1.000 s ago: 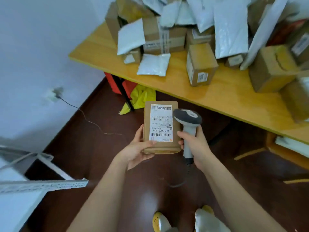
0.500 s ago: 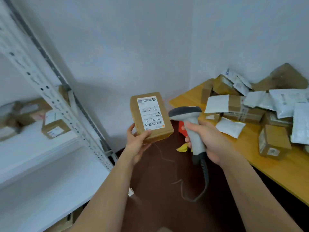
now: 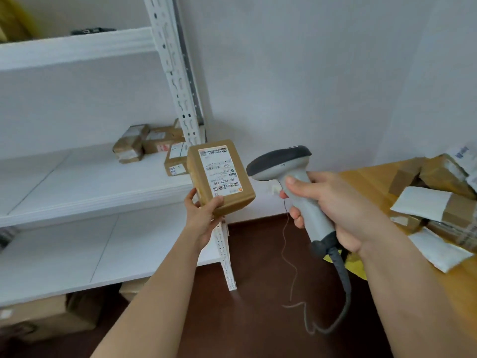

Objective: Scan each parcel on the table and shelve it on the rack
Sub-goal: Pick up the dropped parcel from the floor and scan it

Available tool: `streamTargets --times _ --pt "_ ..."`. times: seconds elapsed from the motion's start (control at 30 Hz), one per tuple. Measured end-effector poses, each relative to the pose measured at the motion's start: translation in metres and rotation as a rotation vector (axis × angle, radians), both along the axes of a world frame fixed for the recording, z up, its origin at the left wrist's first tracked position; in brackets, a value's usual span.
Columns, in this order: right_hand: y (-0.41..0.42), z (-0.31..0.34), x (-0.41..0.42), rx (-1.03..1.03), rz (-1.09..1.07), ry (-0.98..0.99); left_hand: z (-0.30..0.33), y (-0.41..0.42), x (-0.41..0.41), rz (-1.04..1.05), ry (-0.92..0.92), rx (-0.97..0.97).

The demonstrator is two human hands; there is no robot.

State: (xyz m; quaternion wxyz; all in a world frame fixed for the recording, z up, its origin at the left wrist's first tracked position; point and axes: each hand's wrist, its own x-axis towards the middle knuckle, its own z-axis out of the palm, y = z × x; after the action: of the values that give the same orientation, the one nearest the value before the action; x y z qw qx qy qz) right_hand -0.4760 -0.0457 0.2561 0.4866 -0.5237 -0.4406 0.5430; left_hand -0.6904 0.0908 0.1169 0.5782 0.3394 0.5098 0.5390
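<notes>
Left hand [image 3: 204, 218] raised, fingers [image 3: 216, 204] grasping brown parcel [image 3: 220, 178] by its bottom edge, tilted, white barcode label facing camera, in air just in front of rack [image 3: 180, 81] middle shelf. Right hand [image 3: 333, 208] clenched round scanner [image 3: 291, 174] grip, head beside label. Counter [image 3: 366, 179] at right.

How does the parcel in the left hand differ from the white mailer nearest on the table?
The held parcel is a rigid brown cardboard box; the white mailer is a soft flat pouch. The box is gripped aloft by the left hand with its label showing; the mailer lies on the table, no label visible.
</notes>
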Motion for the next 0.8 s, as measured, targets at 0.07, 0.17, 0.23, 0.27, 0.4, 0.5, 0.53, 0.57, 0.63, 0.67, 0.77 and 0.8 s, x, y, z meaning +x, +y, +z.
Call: streamTargets --times 0.07,0.17,0.23,0.27,0.4,0.5,0.53,0.57,0.63,0.67,0.77,0.8 --pt "0.004 -0.001 -0.014 0.004 0.036 -0.013 -0.002 -0.004 -0.018 0.047 -0.007 -0.006" --pt "0.015 0.001 -0.039 0.017 0.086 0.006 -0.001 -0.002 -0.048 0.104 -0.034 -0.017" --pt "0.029 0.002 -0.061 0.027 0.108 0.043 0.0 0.004 -0.072 0.135 -0.061 -0.041" --pt "0.036 0.002 -0.074 0.024 0.111 0.059 0.0 0.008 -0.085 0.154 -0.073 -0.059" --pt "0.076 -0.009 -0.135 0.009 0.096 0.049 0.0 0.031 -0.151 0.23 -0.145 -0.163" --pt "0.115 -0.026 -0.189 -0.027 0.065 0.053 -0.001 0.055 -0.21 0.264 -0.175 -0.204" --pt "0.129 -0.033 -0.208 -0.047 0.05 0.077 -0.002 0.065 -0.231 0.266 -0.175 -0.213" --pt "0.144 -0.04 -0.229 -0.067 0.031 0.109 -0.003 0.074 -0.253 0.261 -0.164 -0.225" --pt "0.172 -0.052 -0.271 -0.117 -0.011 0.17 -0.006 0.091 -0.295 0.247 -0.125 -0.27" --pt "0.186 -0.056 -0.291 -0.143 -0.023 0.193 -0.006 0.099 -0.314 0.238 -0.103 -0.294" --pt "0.221 -0.065 -0.334 -0.187 -0.053 0.236 -0.001 0.129 -0.361 0.205 -0.001 -0.332" --pt "0.231 -0.068 -0.344 -0.193 -0.065 0.234 -0.001 0.141 -0.371 0.19 0.04 -0.337"
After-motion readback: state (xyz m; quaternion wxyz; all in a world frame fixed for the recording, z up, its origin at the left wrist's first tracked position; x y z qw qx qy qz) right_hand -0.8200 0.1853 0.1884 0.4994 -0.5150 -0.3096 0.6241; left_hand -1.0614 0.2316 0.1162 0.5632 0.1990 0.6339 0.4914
